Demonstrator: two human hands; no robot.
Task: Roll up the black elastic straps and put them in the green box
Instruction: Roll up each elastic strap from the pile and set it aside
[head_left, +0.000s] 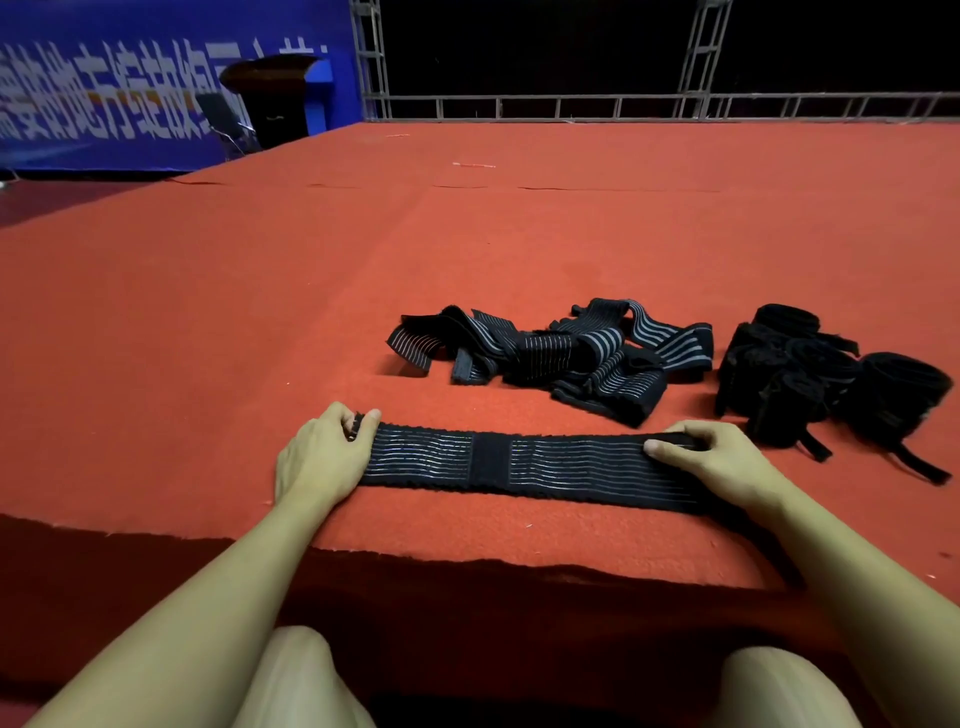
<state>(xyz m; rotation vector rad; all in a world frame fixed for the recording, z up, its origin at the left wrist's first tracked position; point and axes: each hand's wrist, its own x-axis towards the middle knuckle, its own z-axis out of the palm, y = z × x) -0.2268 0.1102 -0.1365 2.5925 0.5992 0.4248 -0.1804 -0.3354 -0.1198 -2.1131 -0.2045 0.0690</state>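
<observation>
Near the carpet (467, 249) edge, left hand (322, 457) and right hand (711, 462) each pinch an end of the flat strap (519, 460): soft, light, stretchy, likely best rolled from one end.

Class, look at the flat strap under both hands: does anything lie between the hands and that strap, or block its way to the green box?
Nothing lies between them: the left hand and right hand already grip the strap at its ends. No green box is in view, so that path cannot be judged.

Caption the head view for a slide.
Both hands, left hand and right hand, hold a black strap flat on red carpet.
</observation>
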